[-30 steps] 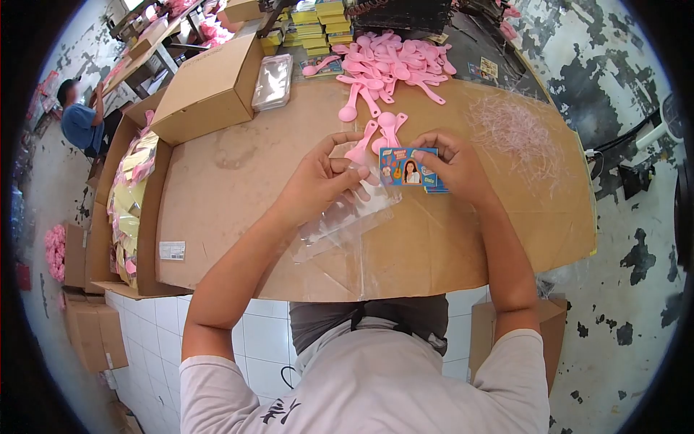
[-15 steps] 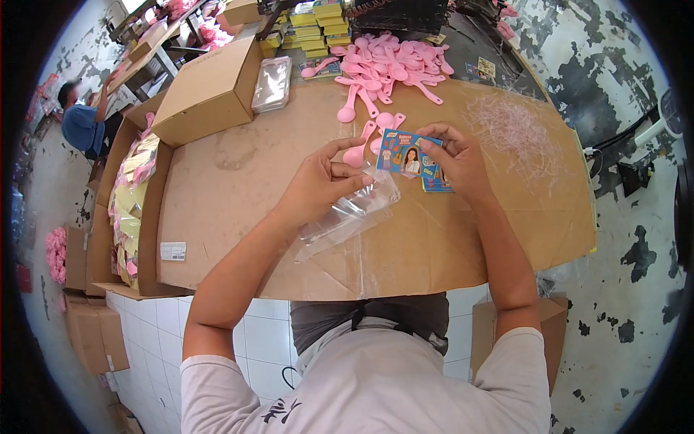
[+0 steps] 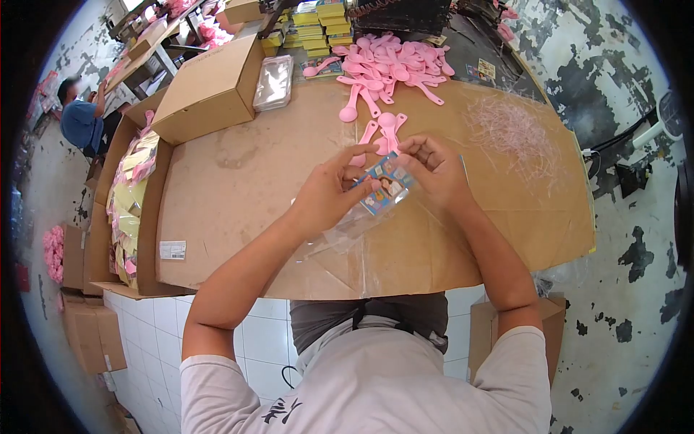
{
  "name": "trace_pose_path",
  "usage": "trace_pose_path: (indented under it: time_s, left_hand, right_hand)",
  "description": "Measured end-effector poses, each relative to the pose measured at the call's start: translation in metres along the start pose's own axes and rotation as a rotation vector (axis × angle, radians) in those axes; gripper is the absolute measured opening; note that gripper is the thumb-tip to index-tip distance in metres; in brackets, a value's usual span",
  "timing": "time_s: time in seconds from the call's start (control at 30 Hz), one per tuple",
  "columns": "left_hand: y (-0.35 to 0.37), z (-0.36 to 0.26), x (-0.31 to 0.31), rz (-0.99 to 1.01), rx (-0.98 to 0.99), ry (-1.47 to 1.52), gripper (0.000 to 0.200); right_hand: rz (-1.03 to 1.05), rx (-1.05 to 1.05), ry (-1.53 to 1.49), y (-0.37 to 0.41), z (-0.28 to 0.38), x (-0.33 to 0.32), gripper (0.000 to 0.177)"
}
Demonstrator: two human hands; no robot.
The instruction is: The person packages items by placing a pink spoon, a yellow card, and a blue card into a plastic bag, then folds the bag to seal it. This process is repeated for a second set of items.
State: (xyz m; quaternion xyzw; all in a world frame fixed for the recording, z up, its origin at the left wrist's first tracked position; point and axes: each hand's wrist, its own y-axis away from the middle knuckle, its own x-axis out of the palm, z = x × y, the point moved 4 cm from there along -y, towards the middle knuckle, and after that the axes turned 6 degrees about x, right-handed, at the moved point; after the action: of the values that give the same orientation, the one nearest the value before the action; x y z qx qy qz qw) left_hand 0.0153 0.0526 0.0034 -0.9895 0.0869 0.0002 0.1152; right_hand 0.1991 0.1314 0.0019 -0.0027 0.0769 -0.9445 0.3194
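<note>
A blue printed card (image 3: 385,185) with a picture of a person on it is held tilted between my hands. My left hand (image 3: 325,189) pinches a clear plastic bag (image 3: 345,233), its thumb pressing at the card's left edge. At the card's upper right corner, the fingers of my right hand (image 3: 436,172) are pinched together. The bag's film spreads under the card and below my left hand. Just beyond my fingertips lie a few pink measuring spoons (image 3: 387,123), partly covered by the hands.
A heap of pink spoons (image 3: 394,61) lies at the back, near stacked yellow packs (image 3: 318,25). Clear bags (image 3: 274,83) sit beside a cardboard box (image 3: 210,90). An open carton (image 3: 148,224) of packed pieces stands left. Pink shreds (image 3: 515,137) lie right. Another person (image 3: 83,123) sits far left.
The card has moved left and down from beside my right hand to over the bag at my left fingers, and it has turned. My right hand has followed it leftward.
</note>
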Motion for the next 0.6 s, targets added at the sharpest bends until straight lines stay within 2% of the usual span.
trace_pose_path:
  time_s: [0.03, 0.13, 0.23, 0.33, 0.43, 0.53, 0.6]
  left_hand:
    - [-0.001, 0.000, -0.002, -0.025, 0.011, 0.043, 0.051]
    - [-0.001, -0.004, -0.009, 0.003, -0.066, -0.038, 0.049]
    - [0.001, -0.018, -0.009, -0.031, -0.133, -0.228, 0.047]
    - [-0.002, -0.007, -0.014, -0.079, -0.020, -0.081, 0.046]
    - [-0.002, -0.010, -0.019, -0.076, -0.060, -0.082, 0.045]
    - [-0.002, -0.006, -0.020, -0.061, -0.079, -0.047, 0.043]
    - [-0.003, -0.005, -0.019, -0.059, -0.075, -0.010, 0.043]
  right_hand:
    - [-0.019, 0.009, 0.029, -0.001, 0.001, -0.005, 0.023]
    - [0.165, -0.155, 0.390, 0.002, 0.012, -0.003, 0.021]
    - [0.106, -0.023, 0.449, -0.003, 0.019, 0.000, 0.022]
    - [-0.026, -0.418, 0.883, -0.023, 0.024, -0.006, 0.027]
    - [0.112, -0.500, 1.070, -0.024, 0.012, -0.003, 0.031]
    - [0.026, -0.623, 1.111, -0.020, 0.020, -0.006, 0.039]
    - [-0.149, -0.597, 0.909, -0.015, 0.029, -0.015, 0.034]
